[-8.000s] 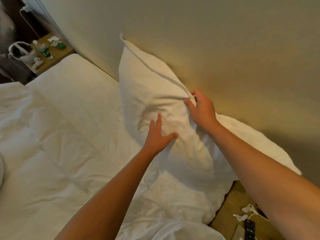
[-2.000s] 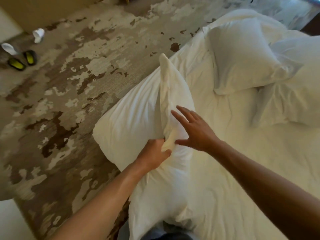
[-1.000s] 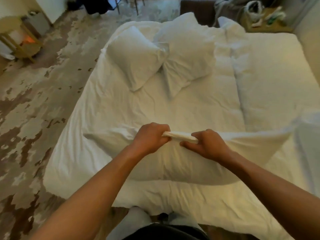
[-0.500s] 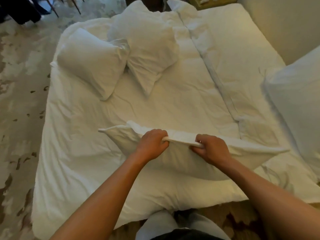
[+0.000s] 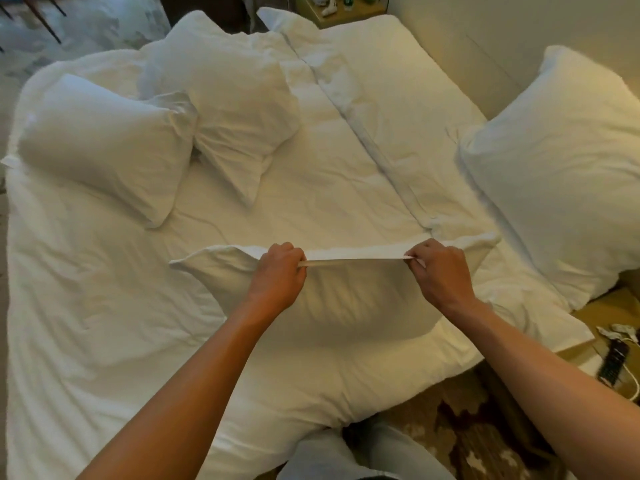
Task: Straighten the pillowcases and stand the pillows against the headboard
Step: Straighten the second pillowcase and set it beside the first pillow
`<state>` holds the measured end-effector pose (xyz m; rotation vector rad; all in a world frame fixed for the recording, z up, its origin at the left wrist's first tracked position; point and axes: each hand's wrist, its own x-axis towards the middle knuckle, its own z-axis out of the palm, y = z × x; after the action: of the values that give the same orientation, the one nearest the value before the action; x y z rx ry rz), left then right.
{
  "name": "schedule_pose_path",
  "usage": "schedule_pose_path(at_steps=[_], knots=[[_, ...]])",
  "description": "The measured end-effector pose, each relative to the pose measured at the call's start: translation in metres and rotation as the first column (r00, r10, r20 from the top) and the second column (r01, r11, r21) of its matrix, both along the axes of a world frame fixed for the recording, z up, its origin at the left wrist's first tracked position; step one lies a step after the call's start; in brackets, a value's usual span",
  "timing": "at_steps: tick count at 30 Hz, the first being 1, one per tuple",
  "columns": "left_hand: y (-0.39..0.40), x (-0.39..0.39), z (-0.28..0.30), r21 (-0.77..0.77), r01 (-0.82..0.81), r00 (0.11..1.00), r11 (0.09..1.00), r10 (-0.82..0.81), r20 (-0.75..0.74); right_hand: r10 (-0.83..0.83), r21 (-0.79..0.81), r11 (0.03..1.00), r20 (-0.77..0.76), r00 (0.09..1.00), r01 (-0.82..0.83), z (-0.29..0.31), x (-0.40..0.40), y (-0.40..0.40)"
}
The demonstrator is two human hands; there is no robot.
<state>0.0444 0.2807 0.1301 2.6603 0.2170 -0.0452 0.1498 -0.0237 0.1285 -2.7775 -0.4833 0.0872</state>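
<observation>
White bedding covered the wide bed (image 5: pixel 104 341) that filled most of the frame, rumpled and creased. At lower centre the left hand (image 5: pixel 277 275) and the right hand (image 5: pixel 438 271) were both closed into fists on the top hem of a pillowcase, pinching the fabric and drawing a flat strip of it taut between them. That held pillow (image 5: pixel 349 303) stood on its long edge on the near part of the bed, its left corner jutting out past the left hand. Both bare forearms reached in from the bottom of the frame. At upper left two more pillows lay loose on the bed, the left pillow (image 5: pixel 100 147) touching the middle pillow (image 5: pixel 235 109) where their corners met. At the right edge a fourth pillow (image 5: pixel 561 174) stood leaning against the headboard (image 5: pixel 460 57). In the lower right corner a nightstand (image 5: pixel 609 306) carried a dark remote control (image 5: pixel 613 358) and white cables. Patterned carpet (image 5: pixel 460 434) showed along the bottom right.
</observation>
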Motion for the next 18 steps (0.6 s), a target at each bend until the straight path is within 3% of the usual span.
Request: schedule_pose_path(at_steps=[4,13,18], knots=[[0.007,-0.003,0.006,0.148,0.006,1.0,0.989,-0.005,-0.013,-0.031,0.099,0.994,-0.072,0.997,0.038,-0.004,-0.009,0.006],[0.017,-0.023,-0.002,-0.042,-0.014,0.962,0.999,0.002,-0.274,0.007,0.029,1.0,-0.114,0.993,-0.003,-0.005,-0.029,-0.02],[0.015,-0.04,-0.001,-0.102,-0.098,0.98,0.99,0.078,-0.181,0.003,0.022,1.0,-0.122,0.993,0.0,-0.002,-0.039,-0.032]])
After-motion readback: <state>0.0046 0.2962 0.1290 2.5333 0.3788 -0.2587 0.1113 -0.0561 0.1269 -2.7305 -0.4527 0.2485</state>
